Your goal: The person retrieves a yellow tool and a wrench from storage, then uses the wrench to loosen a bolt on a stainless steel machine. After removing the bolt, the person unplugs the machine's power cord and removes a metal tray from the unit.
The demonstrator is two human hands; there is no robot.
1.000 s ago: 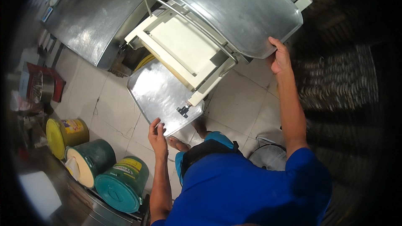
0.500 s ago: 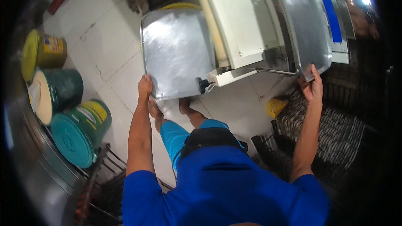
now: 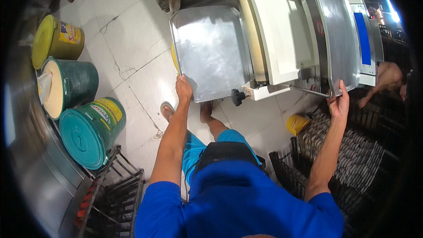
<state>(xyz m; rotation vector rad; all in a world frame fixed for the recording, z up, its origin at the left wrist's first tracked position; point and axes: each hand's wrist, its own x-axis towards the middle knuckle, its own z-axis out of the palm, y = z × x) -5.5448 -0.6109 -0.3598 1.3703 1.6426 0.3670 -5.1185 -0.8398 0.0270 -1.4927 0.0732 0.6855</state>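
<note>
My left hand (image 3: 184,89) is closed on the left rim, near the front corner, of a shallow rectangular metal tray (image 3: 211,53). That tray lies level beside the roller (image 3: 252,35) of a white machine (image 3: 282,31) that has a black knob (image 3: 238,97) at its near corner. On the machine's other side a second metal tray (image 3: 337,31) rests at a slant. My right hand (image 3: 338,101) grips its near corner, with the fingers partly hidden beneath the edge. A thin metal rod (image 3: 308,91) runs along the machine's front toward that corner.
Three lidded or filled buckets, one yellow (image 3: 66,39) and two green (image 3: 77,83), stand at the left beside a steel surface (image 3: 31,150). Dark racks (image 3: 119,198) flank me. A small yellow pail (image 3: 298,124) sits front right. Another person's arm (image 3: 379,86) shows at far right.
The whole view has shifted, so the machine and both trays appear farther right. Both hands keep their hold on the trays. The other person's arm shows lower and more clearly at the right.
</note>
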